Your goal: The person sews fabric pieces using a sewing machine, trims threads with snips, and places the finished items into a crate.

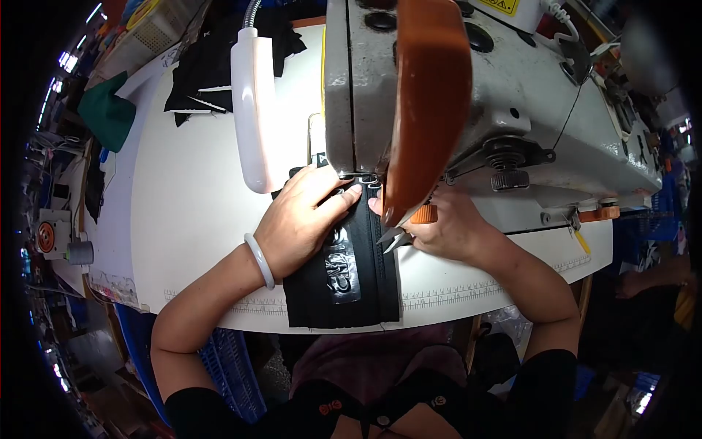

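A black fabric piece lies under the sewing machine's head, its near end close to the table edge. Along it run a shiny strip with lettering and what looks like a zipper. My left hand rests on the fabric with fingers stretched toward the needle area, thumb and index finger apart. In my right hand are thread snips, blades pointing left over the fabric's right edge. An orange guard-like part hides some of that hand's fingers. The needle itself is hard to make out.
A white lamp hangs left of the machine head. Black fabric pieces lie at the back left, near a green cloth. A printed ruler runs along the table's front edge. A blue basket sits below the table.
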Tool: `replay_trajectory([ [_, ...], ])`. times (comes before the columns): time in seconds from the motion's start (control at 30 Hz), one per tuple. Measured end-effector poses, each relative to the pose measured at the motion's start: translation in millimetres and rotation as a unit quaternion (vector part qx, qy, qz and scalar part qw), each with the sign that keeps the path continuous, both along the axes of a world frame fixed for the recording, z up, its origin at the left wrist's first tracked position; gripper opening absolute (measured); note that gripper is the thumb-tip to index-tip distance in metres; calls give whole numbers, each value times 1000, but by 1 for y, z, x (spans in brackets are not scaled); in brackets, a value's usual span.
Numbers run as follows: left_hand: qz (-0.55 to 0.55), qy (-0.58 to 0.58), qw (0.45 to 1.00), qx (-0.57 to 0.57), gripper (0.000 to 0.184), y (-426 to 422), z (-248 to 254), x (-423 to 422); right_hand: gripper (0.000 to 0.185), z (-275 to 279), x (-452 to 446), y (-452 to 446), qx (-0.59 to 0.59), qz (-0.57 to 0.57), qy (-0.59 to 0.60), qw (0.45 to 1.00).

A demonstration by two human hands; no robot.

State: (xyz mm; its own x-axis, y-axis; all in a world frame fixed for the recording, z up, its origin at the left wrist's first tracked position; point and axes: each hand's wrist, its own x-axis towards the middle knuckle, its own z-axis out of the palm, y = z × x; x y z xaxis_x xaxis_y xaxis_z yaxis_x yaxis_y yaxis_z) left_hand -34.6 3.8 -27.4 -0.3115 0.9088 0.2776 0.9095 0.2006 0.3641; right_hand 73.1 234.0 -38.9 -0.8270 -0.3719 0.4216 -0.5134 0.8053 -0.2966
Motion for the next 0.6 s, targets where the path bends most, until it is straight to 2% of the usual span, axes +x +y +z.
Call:
replay_trajectory([
  [0.1, 5, -22, 1000, 2, 36, 1, 1, -2, 5, -7, -1, 2, 4, -7, 5, 1000],
  [0.2, -15, 31, 999, 31, 33, -3, -5, -3, 4, -7, 2, -1, 39, -5, 19, 999],
  [0.3, -7, 24, 999, 35, 31, 0, -3, -5, 4, -6, 2, 0, 44, 0, 19, 999],
  [0.4, -4, 20, 1000, 2, 30, 2, -7, -16, 5, -6, -2, 6, 46, 16, 11, 999],
  [0.43, 9, 25, 999, -21, 28, 1, -8, -16, 11, -6, 0, 8, 82, 17, -6, 997],
  [0.53, 26, 114, 993, -4, 29, -2, 1, -2, 16, -7, 4, 2, 56, 10, 44, 997],
  [0.57, 2, 24, 1000, 0, 30, -3, 7, 4, 18, -6, 6, 0, 40, 18, 29, 999],
  [0.6, 3, -62, 998, -22, 41, -8, 17, 30, 20, -3, 9, 0, 23, 24, 13, 999],
])
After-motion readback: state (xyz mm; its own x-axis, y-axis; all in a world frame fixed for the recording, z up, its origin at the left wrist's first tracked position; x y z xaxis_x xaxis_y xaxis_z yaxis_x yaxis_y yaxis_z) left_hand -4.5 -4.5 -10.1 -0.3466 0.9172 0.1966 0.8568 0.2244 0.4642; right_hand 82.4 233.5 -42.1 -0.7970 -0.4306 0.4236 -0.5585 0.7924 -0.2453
